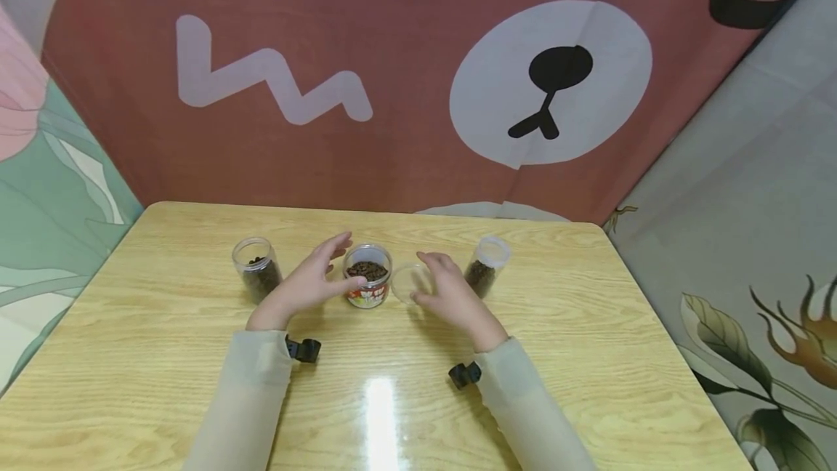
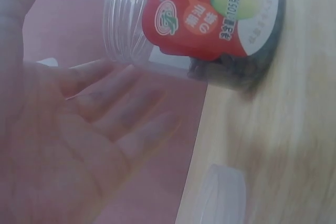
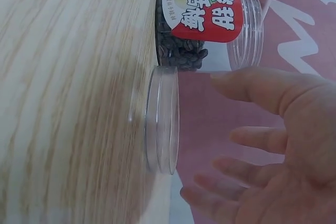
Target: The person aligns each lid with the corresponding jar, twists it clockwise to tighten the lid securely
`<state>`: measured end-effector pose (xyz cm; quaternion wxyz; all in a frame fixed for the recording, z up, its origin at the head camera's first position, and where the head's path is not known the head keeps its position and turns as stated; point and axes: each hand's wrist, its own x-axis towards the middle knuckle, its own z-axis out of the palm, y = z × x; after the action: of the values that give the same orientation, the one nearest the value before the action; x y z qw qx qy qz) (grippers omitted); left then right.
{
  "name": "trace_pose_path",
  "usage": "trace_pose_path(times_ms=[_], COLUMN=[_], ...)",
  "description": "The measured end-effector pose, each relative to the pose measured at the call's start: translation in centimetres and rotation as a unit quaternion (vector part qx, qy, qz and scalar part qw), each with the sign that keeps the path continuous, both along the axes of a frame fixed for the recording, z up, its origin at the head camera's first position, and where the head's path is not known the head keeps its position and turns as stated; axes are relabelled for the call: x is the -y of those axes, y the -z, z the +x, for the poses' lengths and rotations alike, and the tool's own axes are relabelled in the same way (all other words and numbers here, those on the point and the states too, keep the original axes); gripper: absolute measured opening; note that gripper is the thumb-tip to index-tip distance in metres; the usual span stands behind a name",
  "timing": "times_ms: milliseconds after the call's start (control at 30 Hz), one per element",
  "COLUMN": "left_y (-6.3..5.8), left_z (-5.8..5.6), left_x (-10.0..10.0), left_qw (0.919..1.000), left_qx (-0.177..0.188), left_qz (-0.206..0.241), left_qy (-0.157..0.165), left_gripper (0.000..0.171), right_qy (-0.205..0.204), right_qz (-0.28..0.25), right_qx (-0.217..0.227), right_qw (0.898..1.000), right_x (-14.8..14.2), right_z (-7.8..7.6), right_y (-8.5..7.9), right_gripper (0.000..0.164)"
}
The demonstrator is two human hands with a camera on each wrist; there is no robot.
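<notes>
A clear jar with a red label (image 1: 368, 291) stands upright on the table, uncapped and partly filled with dark bean-like pieces (image 3: 178, 53). My left hand (image 1: 307, 286) is at the jar's left side, thumb and fingers spread around it with nothing gripped. The left wrist view shows the palm (image 2: 68, 145) facing the jar, whose threaded mouth is bare. A clear round lid (image 3: 164, 121) lies flat on the table just right of the jar. Over the lid hovers my right hand (image 1: 451, 293), its fingers apart and loosely bent, holding nothing.
A taller clear jar of dark pieces (image 1: 261, 275) stands at the left, beyond my left wrist. Another tall jar (image 1: 480, 276) with a whitish top is behind my right hand. The wooden table (image 1: 366, 413) meets a printed cloth (image 1: 405, 158) at its far edge.
</notes>
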<state>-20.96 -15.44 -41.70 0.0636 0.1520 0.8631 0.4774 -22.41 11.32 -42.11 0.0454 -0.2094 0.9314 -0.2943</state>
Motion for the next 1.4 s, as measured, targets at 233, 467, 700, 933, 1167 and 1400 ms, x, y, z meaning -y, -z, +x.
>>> trace_pose_path(times_ms=[233, 467, 700, 933, 1167, 1400], left_y=[0.2, 1.1, 1.5, 1.4, 1.3, 1.1], left_z=[0.0, 0.1, 0.0, 0.0, 0.0, -0.1], left_x=[-0.1, -0.2, -0.2, -0.5, -0.7, -0.7], left_qw=[0.9998, 0.9998, 1.0, 0.9999, 0.9998, 0.9998], left_qx=[0.009, -0.003, -0.003, 0.016, 0.021, 0.02], left_qz=[-0.011, -0.017, -0.004, -0.001, 0.003, 0.005], left_qy=[0.011, 0.013, 0.006, 0.0, 0.002, 0.004], left_gripper=[0.103, 0.101, 0.098, 0.094, 0.092, 0.089], right_qy=[0.004, 0.011, 0.039, 0.045, 0.048, 0.052], right_qz=[0.009, 0.012, 0.016, 0.031, 0.046, 0.073], right_qx=[0.033, 0.067, 0.073, 0.071, 0.062, 0.047], right_qw=[0.999, 0.998, 0.996, 0.996, 0.996, 0.995], right_x=[0.4, 1.2, 1.5, 1.8, 1.8, 1.7], right_z=[-0.4, -0.2, -0.2, -0.5, -0.7, -1.1], right_y=[0.2, 0.7, 1.0, 1.4, 1.6, 1.9], right_gripper=[0.079, 0.077, 0.078, 0.083, 0.087, 0.091])
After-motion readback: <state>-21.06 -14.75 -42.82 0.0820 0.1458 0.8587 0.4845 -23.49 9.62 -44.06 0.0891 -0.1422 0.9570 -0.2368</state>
